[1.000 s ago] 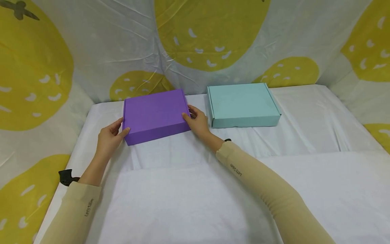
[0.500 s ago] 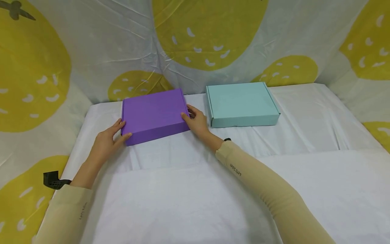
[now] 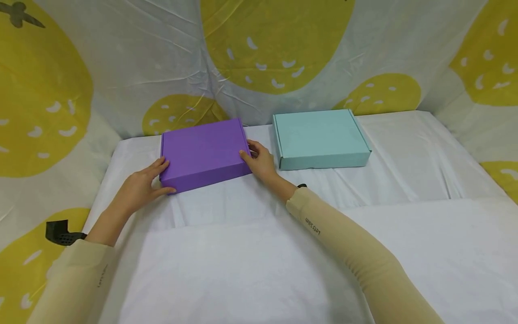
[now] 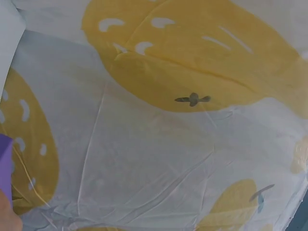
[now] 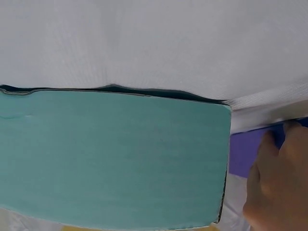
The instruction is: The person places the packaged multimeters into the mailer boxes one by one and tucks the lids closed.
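Observation:
A flat purple cardboard box [image 3: 204, 150] lies closed on the white cloth, turned slightly. My left hand [image 3: 139, 186] is at its front left corner, fingers over the left edge and thumb against the low front face. My right hand [image 3: 261, 163] grips the right side, thumb on the top edge and the other fingers along the side wall. Just right of that hand lies a closed light teal cardboard box [image 3: 321, 139], which fills much of the right wrist view. The left wrist view shows only a sliver of the purple box [image 4: 5, 166] and a fingertip.
White cloth [image 3: 243, 261] covers the table, with a fold line across it. Behind and at both sides hangs a white curtain [image 3: 166, 58] with large yellow fruit prints.
My left hand has slid round the corner, its wrist swinging left and its fingers moving higher onto the left edge. The right hand keeps its hold. Both boxes stay in place.

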